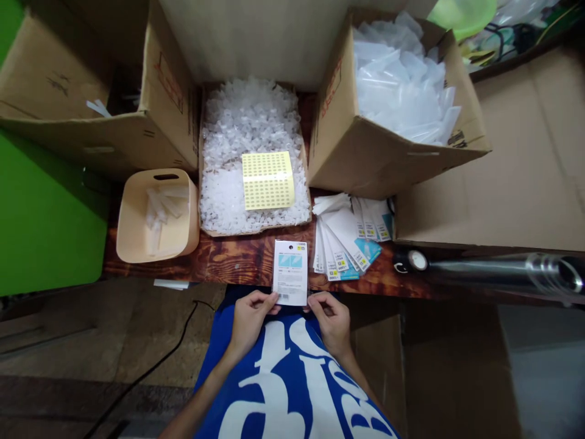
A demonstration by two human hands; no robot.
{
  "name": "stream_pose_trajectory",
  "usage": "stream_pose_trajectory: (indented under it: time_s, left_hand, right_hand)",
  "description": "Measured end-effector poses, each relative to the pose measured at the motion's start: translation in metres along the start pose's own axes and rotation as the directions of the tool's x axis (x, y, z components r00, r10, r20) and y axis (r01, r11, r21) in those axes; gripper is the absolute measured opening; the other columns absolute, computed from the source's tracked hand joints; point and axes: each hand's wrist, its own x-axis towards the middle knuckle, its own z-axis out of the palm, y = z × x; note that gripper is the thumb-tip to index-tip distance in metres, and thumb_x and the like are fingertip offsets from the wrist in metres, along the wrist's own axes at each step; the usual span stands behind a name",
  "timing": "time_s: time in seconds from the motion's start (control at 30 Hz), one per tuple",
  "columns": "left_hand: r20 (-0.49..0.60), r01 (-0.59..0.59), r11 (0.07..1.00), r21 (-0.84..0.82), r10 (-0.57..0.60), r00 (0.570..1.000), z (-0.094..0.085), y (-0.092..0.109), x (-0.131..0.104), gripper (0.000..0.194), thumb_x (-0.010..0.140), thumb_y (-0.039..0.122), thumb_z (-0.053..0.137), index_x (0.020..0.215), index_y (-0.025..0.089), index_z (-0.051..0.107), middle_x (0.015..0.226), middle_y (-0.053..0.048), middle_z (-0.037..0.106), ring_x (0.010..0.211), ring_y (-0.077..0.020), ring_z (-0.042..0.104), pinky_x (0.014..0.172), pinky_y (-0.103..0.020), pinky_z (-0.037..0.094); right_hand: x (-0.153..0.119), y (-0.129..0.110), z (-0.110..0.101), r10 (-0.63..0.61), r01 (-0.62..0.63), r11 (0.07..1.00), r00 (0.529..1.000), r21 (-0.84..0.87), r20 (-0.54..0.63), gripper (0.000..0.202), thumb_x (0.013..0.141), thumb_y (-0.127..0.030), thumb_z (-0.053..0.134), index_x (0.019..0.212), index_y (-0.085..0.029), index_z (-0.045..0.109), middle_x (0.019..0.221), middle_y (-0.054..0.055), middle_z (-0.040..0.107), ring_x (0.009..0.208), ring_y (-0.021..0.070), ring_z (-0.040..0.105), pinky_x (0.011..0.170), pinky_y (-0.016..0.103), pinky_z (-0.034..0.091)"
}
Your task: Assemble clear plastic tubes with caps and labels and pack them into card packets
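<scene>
A small white printed package [291, 274] with a hole at its top and blue pictures lies at the table's front edge, close to my body. My left hand [251, 317] pinches its lower left corner between thumb and fingers. At the lower right corner, my right hand [331, 320] has its fingers closed on the package edge. Just to the right, several white and blue cards [342, 244] are fanned out on the wooden table [219, 262]. A yellow sticker sheet [268, 181] rests on a shallow tray full of small clear plastic pieces [251, 116].
A cream bin [125, 225] with several translucent pieces stands at the left. Behind it is an open cardboard box [169, 103]. Another box [338, 122], full of translucent sleeves, stands back right. A metallic cylinder [493, 272] lies along the right edge.
</scene>
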Motion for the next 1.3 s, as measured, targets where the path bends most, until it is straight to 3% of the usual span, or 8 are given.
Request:
stream_pose_trajectory:
  time_s: [0.57,0.77,0.83,0.97,1.1,1.23,1.3]
  left_hand:
    - [0.001,0.182,0.969,-0.169,-0.185,0.983,0.006,-0.012,0.012,0.054,0.063,0.063,0.084,0.065,0.01,0.072,0.057,-0.007,0.071,0.05,-0.0122,0.067,0.051,-0.017,0.053]
    - [-0.224,0.152,0.955,-0.253,-0.211,0.951,-0.007,-0.009,0.007,0.055,0.057,0.061,0.088,0.076,0.014,0.067,0.053,0.002,0.065,0.041,-0.0091,0.06,0.038,-0.015,0.044]
    - [-0.169,0.142,0.97,-0.197,-0.176,0.97,-0.011,-0.007,0.003,0.056,0.061,0.064,0.085,0.079,0.013,0.07,0.066,-0.002,0.072,0.053,-0.0122,0.067,0.045,-0.017,0.051]
    - [0.127,0.169,0.977,-0.13,-0.153,0.98,-0.008,-0.003,0.001,0.054,0.062,0.056,0.088,0.094,0.013,0.077,0.095,-0.01,0.079,0.086,-0.0224,0.075,0.07,-0.028,0.062]
    - [0.221,0.192,0.954,-0.228,-0.142,0.965,-0.001,-0.005,0.006,0.042,0.065,0.048,0.089,0.085,0.013,0.077,0.085,-0.008,0.08,0.079,-0.0206,0.075,0.083,-0.032,0.059]
    - [0.273,0.259,0.927,-0.271,-0.184,0.944,-0.003,-0.002,0.006,0.042,0.064,0.046,0.09,0.081,0.012,0.075,0.083,-0.008,0.079,0.074,-0.0194,0.073,0.077,-0.03,0.057]
    - [0.298,0.277,0.926,-0.256,-0.196,0.934,-0.006,0.002,0.005,0.04,0.063,0.045,0.091,0.077,0.011,0.074,0.078,-0.008,0.078,0.07,-0.0175,0.071,0.074,-0.027,0.056]
  right_hand:
    - [0.001,0.004,0.003,-0.034,0.035,0.999,0.999,0.018,-0.024,0.026,0.092,-0.036,0.067,0.072,-0.019,0.065,0.064,0.001,0.067,0.056,0.0154,0.064,0.056,0.025,0.051]
    - [-0.001,0.006,-0.001,-0.032,0.031,0.999,0.999,-0.037,-0.016,0.026,0.092,-0.036,0.068,0.072,-0.02,0.065,0.064,0.001,0.067,0.056,0.0157,0.065,0.057,0.025,0.052]
    - [-0.002,0.006,-0.003,-0.015,0.015,1.0,1.0,-0.016,-0.011,0.025,0.092,-0.037,0.068,0.073,-0.02,0.065,0.064,0.001,0.067,0.056,0.0157,0.065,0.056,0.025,0.052]
    - [-0.004,0.005,-0.004,-0.034,0.033,0.999,0.997,0.016,0.069,0.027,0.092,-0.037,0.068,0.072,-0.019,0.066,0.066,0.002,0.067,0.058,0.0162,0.064,0.057,0.026,0.051]
    - [-0.005,0.008,-0.005,0.001,-0.013,0.995,0.993,0.099,0.117,0.028,0.092,-0.039,0.069,0.072,-0.019,0.069,0.068,0.003,0.069,0.061,0.0171,0.065,0.06,0.027,0.052]
    - [0.002,0.011,-0.006,0.104,-0.141,0.918,0.988,0.37,0.117,0.036,0.096,-0.049,0.062,0.079,-0.018,0.069,0.069,0.003,0.07,0.056,0.0158,0.065,0.055,0.027,0.053]
    - [0.007,0.007,-0.006,0.109,-0.192,0.89,0.97,0.414,0.215,0.036,0.094,-0.052,0.064,0.083,-0.017,0.068,0.066,0.003,0.07,0.052,0.0148,0.064,0.051,0.025,0.051]
